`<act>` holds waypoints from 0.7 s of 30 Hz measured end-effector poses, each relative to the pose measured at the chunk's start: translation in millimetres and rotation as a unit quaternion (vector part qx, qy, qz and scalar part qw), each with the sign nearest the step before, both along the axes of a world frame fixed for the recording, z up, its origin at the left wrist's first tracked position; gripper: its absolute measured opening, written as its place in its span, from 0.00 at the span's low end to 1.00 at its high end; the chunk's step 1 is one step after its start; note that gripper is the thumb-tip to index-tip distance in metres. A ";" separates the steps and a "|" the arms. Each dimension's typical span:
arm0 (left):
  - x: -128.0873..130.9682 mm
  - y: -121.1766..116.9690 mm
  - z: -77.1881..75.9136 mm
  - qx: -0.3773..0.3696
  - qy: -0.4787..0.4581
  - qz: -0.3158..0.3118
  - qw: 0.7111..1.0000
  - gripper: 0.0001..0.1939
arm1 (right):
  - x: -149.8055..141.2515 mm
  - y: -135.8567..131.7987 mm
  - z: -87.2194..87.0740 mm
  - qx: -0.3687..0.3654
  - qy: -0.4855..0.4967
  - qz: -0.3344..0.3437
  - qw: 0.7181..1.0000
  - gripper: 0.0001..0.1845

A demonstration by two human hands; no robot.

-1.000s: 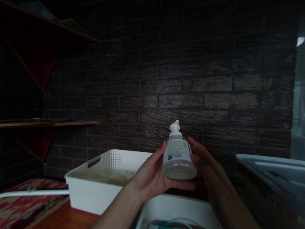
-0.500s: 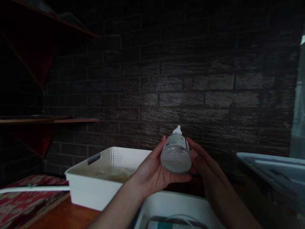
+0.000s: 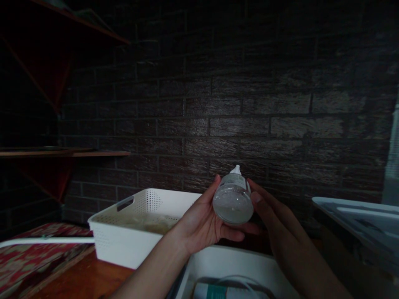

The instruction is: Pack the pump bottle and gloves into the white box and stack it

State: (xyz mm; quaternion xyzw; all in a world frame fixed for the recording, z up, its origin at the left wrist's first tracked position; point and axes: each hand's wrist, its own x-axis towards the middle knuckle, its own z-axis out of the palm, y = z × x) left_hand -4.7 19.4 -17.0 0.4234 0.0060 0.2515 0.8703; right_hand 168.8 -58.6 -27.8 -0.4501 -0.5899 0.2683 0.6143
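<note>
Our grip, left hand and right hand together, encloses the clear bottle, its base tilted toward us, above the white bin. Beside that bin, we see the perforated white basket on the wooden worktop.

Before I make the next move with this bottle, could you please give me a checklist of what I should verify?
1. Left hand supports bottle: ok.
2. Right hand grips firmly: cannot tell; its fingers are at the bottle's side.
3. Bottle upright: not ok, base tipped towards the camera.
4. Label readable: not ok, seen too steeply.
5. White nozzle sealed: cannot tell.
6. Nearer white bin empty: not ok, green-and-white item inside.
</note>
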 end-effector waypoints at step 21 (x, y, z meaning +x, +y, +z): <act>7.9 -5.9 -9.9 0.276 0.136 0.302 0.902 0.27 | 15.4 -7.1 11.5 0.090 -0.191 -0.009 0.978 0.12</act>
